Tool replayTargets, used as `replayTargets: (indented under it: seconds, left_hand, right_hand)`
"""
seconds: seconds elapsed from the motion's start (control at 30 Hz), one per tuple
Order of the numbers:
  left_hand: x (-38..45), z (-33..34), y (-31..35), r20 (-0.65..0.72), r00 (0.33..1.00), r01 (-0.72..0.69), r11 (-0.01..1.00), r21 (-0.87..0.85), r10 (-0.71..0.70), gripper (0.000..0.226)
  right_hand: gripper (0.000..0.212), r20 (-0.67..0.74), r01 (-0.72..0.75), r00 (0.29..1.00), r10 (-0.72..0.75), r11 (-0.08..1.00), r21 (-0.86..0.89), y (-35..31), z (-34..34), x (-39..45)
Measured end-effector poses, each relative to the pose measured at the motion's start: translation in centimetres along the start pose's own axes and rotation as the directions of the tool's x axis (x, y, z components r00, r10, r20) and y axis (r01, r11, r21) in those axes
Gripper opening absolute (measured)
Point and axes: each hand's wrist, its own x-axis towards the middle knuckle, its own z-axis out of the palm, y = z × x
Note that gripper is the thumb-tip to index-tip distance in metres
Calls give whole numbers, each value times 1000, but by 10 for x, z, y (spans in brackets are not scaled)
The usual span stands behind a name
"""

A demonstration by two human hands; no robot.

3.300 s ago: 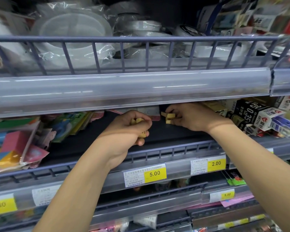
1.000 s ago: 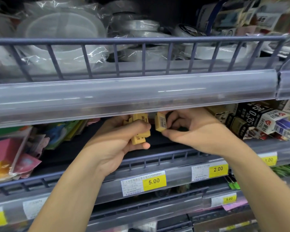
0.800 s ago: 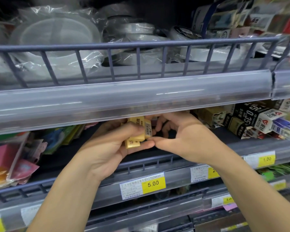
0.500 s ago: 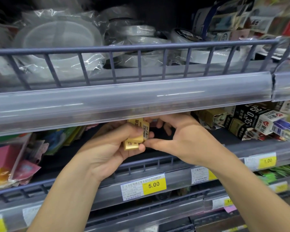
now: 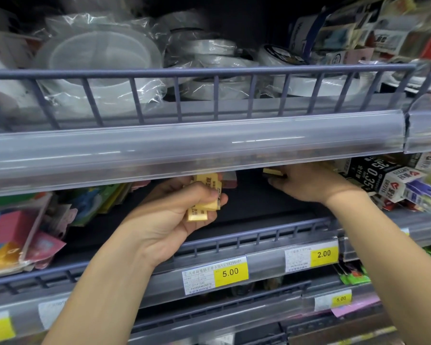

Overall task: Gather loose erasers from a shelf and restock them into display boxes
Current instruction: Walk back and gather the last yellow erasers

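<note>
My left hand (image 5: 174, 212) grips a small bundle of yellow erasers (image 5: 204, 197) above the dark shelf floor (image 5: 254, 202), thumb pressed on top of them. My right hand (image 5: 309, 183) reaches deeper to the right under the upper shelf's price rail. Its fingertips touch another yellow eraser (image 5: 273, 172) lying there; the rail hides how the fingers close on it. No display box is clearly in view.
A clear price rail (image 5: 209, 145) of the upper shelf overhangs both hands. Black-and-white lead boxes (image 5: 383, 180) crowd the right, coloured packets (image 5: 23, 232) the left. A low wire fence (image 5: 259, 235) with price tags fronts the shelf. Wrapped tape rolls (image 5: 204, 61) sit above.
My right hand has left the bundle and moved right and deeper to another eraser. My left hand keeps the erasers, now holding one more.
</note>
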Motion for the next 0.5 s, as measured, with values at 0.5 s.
replayTargets:
  seconds: [0.5]
  left_hand:
    - [0, 0, -1, -14, 999, -41, 999, 0, 41, 25]
  right_hand:
    - [49, 141, -49, 989, 43, 998, 37, 11, 4, 22]
